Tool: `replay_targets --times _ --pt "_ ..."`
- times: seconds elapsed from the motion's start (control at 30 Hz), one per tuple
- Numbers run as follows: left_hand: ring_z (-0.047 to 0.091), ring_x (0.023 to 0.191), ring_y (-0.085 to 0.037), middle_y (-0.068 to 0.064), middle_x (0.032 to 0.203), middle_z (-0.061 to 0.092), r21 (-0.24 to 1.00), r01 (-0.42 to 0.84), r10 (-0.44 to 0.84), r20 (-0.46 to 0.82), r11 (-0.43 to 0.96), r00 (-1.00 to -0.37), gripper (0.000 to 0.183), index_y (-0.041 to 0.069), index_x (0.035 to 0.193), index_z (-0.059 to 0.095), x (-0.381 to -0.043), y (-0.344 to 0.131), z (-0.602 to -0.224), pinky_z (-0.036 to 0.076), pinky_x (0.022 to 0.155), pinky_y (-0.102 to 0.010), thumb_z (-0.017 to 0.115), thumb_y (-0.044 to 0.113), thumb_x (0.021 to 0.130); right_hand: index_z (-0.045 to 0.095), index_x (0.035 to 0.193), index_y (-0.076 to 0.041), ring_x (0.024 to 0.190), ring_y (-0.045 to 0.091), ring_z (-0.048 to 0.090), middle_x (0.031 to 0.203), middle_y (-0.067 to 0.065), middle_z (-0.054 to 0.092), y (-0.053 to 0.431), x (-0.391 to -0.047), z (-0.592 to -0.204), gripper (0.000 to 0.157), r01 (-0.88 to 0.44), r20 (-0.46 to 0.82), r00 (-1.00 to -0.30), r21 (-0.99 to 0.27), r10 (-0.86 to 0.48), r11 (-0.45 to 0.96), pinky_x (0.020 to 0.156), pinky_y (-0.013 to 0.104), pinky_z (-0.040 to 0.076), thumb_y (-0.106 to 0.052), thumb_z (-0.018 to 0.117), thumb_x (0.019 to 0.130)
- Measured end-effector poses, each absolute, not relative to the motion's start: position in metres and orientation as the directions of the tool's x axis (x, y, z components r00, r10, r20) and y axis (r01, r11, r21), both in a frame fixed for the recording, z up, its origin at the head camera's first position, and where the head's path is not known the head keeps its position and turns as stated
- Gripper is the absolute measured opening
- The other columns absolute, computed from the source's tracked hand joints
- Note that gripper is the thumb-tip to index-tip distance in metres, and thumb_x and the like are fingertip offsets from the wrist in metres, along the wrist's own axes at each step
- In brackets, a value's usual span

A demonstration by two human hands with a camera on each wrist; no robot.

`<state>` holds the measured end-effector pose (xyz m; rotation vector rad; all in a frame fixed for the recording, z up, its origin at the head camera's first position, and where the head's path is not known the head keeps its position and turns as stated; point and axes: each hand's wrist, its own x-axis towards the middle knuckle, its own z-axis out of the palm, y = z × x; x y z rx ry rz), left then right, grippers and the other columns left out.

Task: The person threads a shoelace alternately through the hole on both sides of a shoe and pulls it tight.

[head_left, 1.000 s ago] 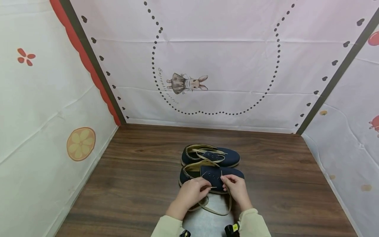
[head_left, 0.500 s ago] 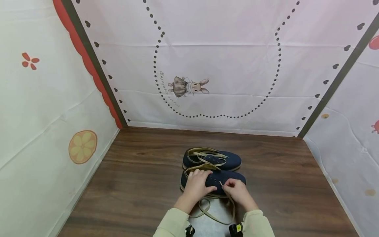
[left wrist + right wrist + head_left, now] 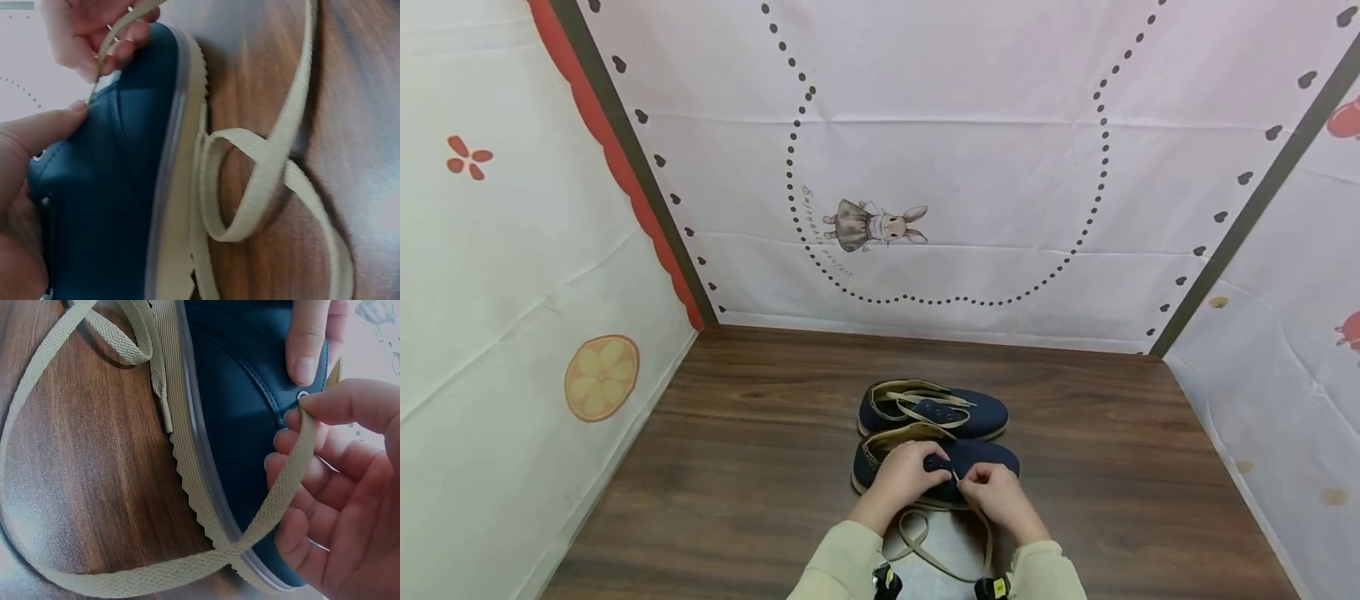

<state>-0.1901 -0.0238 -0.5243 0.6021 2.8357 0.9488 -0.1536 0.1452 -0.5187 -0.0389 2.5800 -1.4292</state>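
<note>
A navy shoe (image 3: 992, 455) with a cream sole lies sideways on the wooden surface, its toe to the right. My left hand (image 3: 904, 477) grips the eyelet flap, thumb on the outer face and fingers behind it. Between the thumb and index finger of my right hand (image 3: 350, 437) is a beige shoelace (image 3: 284, 481), pinched right at a metal eyelet (image 3: 303, 395). From there the lace droops in a wide loop over the sole. In the left wrist view the slack lace (image 3: 269, 181) curls and crosses itself beside the shoe.
A second navy shoe (image 3: 988, 414) stands just behind the first, its loose lace lying over the opening. Printed white cloth walls (image 3: 955, 183) enclose the wooden surface (image 3: 760, 467) at the back and sides. Something pale grey (image 3: 943, 542) lies between my forearms.
My left hand has left the lace end and moved onto the shoe's eyelet flap. The right hand still pinches the lace, now close by the left thumb. The view has shifted slightly.
</note>
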Motion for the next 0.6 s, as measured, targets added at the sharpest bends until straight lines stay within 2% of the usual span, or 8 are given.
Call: replay_targets --times 0.13,0.23,0.47,0.6 --pt "0.058 0.078 -0.011 0.006 0.096 0.066 0.636 0.312 0.374 0.040 0.706 -0.927 0.017 0.025 0.094 0.068 -0.1890 -0.0261 -0.5293 0.045 0.069 -0.029 0.073 0.033 0.079 0.062 0.068 -0.005 0.049 0.012 0.047 0.052 -0.004 0.049 0.1453 -0.1525 -0.5188 0.013 0.061 -0.147 -0.982 -0.846 -0.120 0.530 0.050 0.027 0.039 -0.011 0.065 0.079" --pt "0.056 0.073 -0.008 0.008 0.095 0.066 0.650 0.303 0.366 0.041 0.697 -0.930 0.016 0.026 0.093 0.067 -0.1883 -0.0269 -0.5304 0.045 0.067 -0.028 0.073 0.032 0.079 0.062 0.068 -0.005 0.052 0.012 0.048 0.055 -0.004 0.051 0.1452 -0.1527 -0.5194 0.012 0.058 -0.146 -0.982 -0.840 -0.122 0.539 0.052 0.027 0.040 -0.011 0.065 0.078" --pt "0.058 0.082 -0.012 0.008 0.094 0.064 0.693 0.262 0.356 0.009 0.671 -0.935 0.014 0.028 0.089 0.064 -0.1883 -0.0275 -0.5311 0.045 0.072 -0.033 0.073 0.033 0.079 0.063 0.069 -0.006 0.056 0.012 0.048 0.061 -0.003 0.055 0.1448 -0.1526 -0.5193 0.009 0.075 -0.169 -0.979 -0.824 -0.117 0.562 0.054 0.028 0.040 -0.012 0.064 0.076" --pt "0.057 0.080 -0.011 0.009 0.093 0.063 0.711 0.252 0.361 -0.002 0.656 -0.933 0.014 0.029 0.088 0.063 -0.1887 -0.0285 -0.5322 0.045 0.072 -0.033 0.073 0.033 0.079 0.064 0.069 -0.007 0.056 0.012 0.048 0.059 -0.004 0.054 0.1446 -0.1524 -0.5204 0.010 0.085 -0.177 -0.978 -0.819 -0.108 0.567 0.054 0.028 0.040 -0.014 0.064 0.076"
